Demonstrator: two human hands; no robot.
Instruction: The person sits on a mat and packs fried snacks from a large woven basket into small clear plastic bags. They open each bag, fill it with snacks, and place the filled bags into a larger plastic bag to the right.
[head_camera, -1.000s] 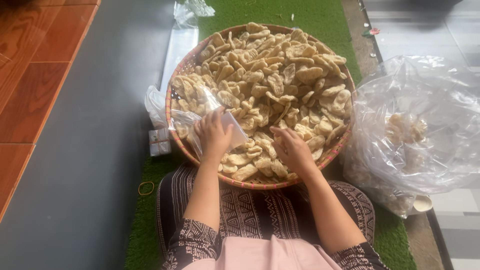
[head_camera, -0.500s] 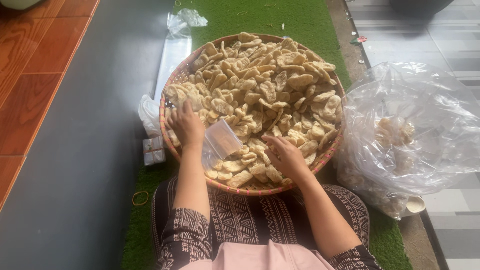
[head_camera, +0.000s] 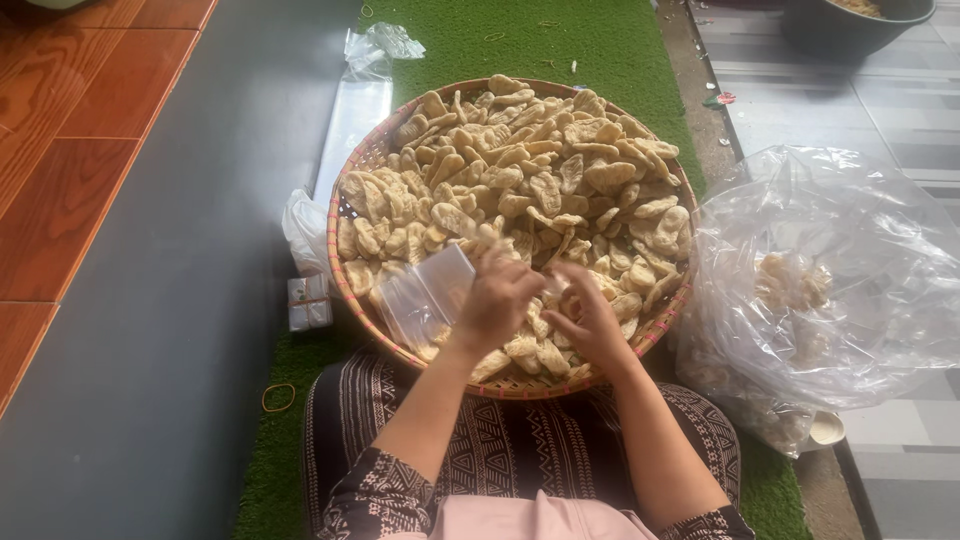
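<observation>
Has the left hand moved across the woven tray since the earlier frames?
Yes. The left hand, holding the small clear bag, has shifted from near the woven tray's left rim toward its middle, close to the right hand.

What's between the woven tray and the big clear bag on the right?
Nothing: in the head view the woven tray rim meets the big clear bag, with green turf showing beside them.
</observation>
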